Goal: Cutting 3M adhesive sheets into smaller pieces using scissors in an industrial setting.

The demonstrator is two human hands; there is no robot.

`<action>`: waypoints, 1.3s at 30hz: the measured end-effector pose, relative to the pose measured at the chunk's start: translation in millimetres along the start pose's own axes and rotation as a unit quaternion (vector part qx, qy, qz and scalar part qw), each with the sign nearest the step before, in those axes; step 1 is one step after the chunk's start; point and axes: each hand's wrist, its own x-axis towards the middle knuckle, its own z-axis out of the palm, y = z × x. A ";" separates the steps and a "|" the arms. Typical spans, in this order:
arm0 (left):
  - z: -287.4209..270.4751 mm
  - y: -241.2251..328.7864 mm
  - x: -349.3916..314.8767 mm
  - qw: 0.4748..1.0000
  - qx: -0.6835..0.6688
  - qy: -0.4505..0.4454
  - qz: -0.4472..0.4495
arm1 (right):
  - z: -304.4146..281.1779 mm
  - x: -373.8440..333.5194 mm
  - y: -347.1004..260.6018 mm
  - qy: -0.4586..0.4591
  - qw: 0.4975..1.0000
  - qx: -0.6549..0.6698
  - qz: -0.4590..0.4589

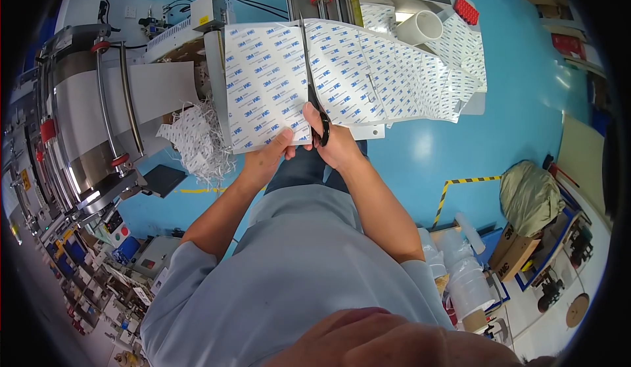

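A wide white sheet printed with small blue marks hangs out of a machine at the top of the view. My left hand pinches the sheet's lower edge from below, left of the cut line. My right hand grips black-handled scissors, whose long blades point up across the sheet. The blades lie on the sheet along a vertical line near its middle.
A steel roller machine with red knobs stands at left, with a heap of shredded white strips beside it. A white cardboard tube lies at top right. White rolls, a cardboard box and a green bag sit on the blue floor at right.
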 end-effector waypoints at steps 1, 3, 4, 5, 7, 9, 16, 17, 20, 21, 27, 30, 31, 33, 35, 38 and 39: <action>2.3 -0.8 -1.9 1.000 0.001 0.016 0.003 | 0.0 1.4 0.5 -0.002 1.000 0.000 -0.008; 3.9 -2.8 -8.7 1.000 0.002 0.026 0.008 | 2.4 2.3 0.4 0.006 0.998 -0.052 -0.017; 3.7 -4.1 -12.6 0.999 0.006 0.050 0.011 | -1.4 4.2 4.2 0.004 0.997 -0.071 0.000; 0.7 -6.5 -18.1 0.997 0.011 0.075 0.012 | 0.5 4.0 3.9 -0.015 0.999 -0.051 0.001; -10.2 -13.3 -28.0 0.996 0.064 0.063 0.003 | -0.7 6.5 5.2 -0.028 0.997 -0.071 0.031; -11.9 -15.7 -35.1 0.992 0.105 0.072 -0.003 | -2.0 7.0 7.8 -0.059 0.997 -0.045 0.005; -5.2 -8.4 -33.4 0.977 0.112 0.147 0.105 | -16.7 -45.1 -8.0 -0.078 0.991 -0.106 -0.021; 6.5 2.2 -30.9 0.979 0.111 0.125 0.119 | -18.3 -55.2 -7.6 -0.071 0.991 -0.109 -0.025; 25.1 5.0 -27.2 0.972 0.217 0.033 0.085 | -36.2 -83.4 -12.2 -0.052 0.992 -0.045 -0.109; 40.1 2.0 -24.4 0.973 0.216 0.004 0.077 | -45.6 -88.3 -11.4 -0.033 0.986 -0.049 -0.156; 129.4 6.8 8.4 0.887 0.331 -0.241 0.213 | -115.7 -110.5 -57.2 0.190 0.942 -0.096 -0.258; 135.2 12.8 58.6 0.946 0.247 -0.182 0.107 | -189.6 -105.4 -90.2 0.309 0.894 -0.124 -0.298; 138.9 13.9 78.7 0.973 0.197 -0.081 0.093 | -225.2 -99.7 -102.4 0.317 0.885 -0.138 -0.312; 139.2 8.4 124.7 0.949 0.257 0.110 0.143 | -298.2 -75.0 -122.2 0.345 0.863 -0.107 -0.353; 155.5 17.4 153.3 0.955 0.227 0.183 0.054 | -356.2 -49.8 -144.0 0.361 0.842 -0.096 -0.390; 167.0 8.7 186.9 0.973 0.168 0.142 -0.073 | -408.1 -15.1 -174.4 0.358 0.860 -0.133 -0.339; 179.4 6.8 192.3 0.973 0.150 0.144 -0.102 | -424.5 -3.7 -180.1 0.355 0.869 -0.141 -0.315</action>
